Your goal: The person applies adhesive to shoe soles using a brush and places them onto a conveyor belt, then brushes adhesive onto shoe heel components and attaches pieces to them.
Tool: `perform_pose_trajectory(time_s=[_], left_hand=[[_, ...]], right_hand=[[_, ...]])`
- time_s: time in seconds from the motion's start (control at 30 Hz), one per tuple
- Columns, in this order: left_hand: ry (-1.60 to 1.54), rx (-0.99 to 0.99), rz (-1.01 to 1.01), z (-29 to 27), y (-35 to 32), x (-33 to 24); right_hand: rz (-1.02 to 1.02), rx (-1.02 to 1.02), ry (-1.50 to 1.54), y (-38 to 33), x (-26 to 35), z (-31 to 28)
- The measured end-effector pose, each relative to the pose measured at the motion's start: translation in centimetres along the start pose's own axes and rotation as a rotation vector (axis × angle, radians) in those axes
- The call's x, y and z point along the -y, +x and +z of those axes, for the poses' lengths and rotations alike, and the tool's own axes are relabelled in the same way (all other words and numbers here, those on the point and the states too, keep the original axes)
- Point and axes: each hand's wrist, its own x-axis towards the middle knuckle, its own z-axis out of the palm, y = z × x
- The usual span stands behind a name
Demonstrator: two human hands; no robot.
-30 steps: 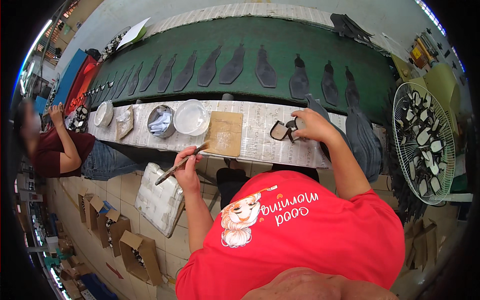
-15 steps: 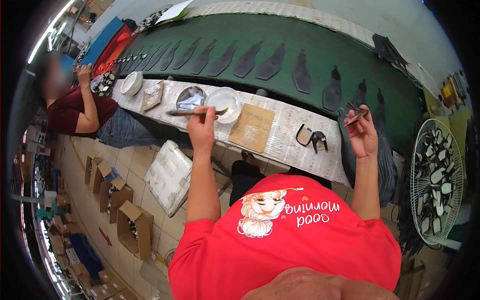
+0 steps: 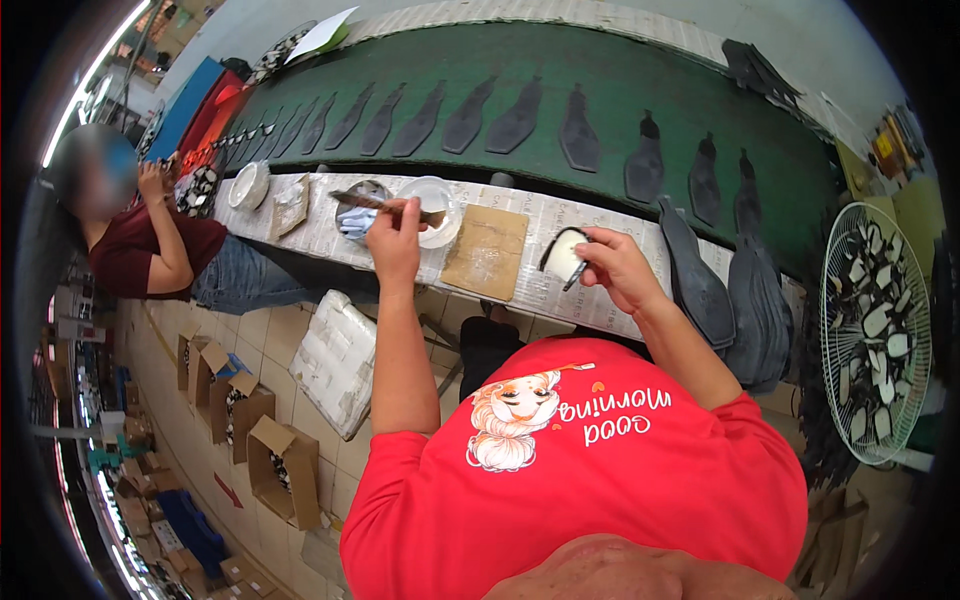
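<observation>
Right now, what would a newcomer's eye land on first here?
The bright red shirt fills the lower centre. Above it, the left hand holds a brush and the right hand is at a black-and-white piece. Beyond, dark flat pieces line the green surface.

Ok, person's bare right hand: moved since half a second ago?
Yes, leftward: the right hand was well to the right of the tan rectangular board; now it is much nearer it.
</observation>
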Motion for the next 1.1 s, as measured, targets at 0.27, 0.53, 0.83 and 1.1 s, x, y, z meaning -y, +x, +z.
perform_pose_trajectory(time_s=[0.27,0.53,0.83,1.1], left_hand=[[-0.092,0.068,-0.072,-1.0,-1.6,-1.2],[-0.100,0.014,-0.050,-1.6,-1.8,-1.2],[0.118,-0.022,0.002,0.3,-0.3,0.0],[0.396,0.009,-0.013,1.5,1.0,1.6]], right_hand=[[0.068,0.027,0.016,0.1,-0.6,-0.4],[0.103,0.100,0.014,0.4,-1.3,-0.3],[0.054,0.354,0.497,-1.0,-1.9,-0.4],[0.030,0.213,0.437,-0.8,-3.2,-1.1]])
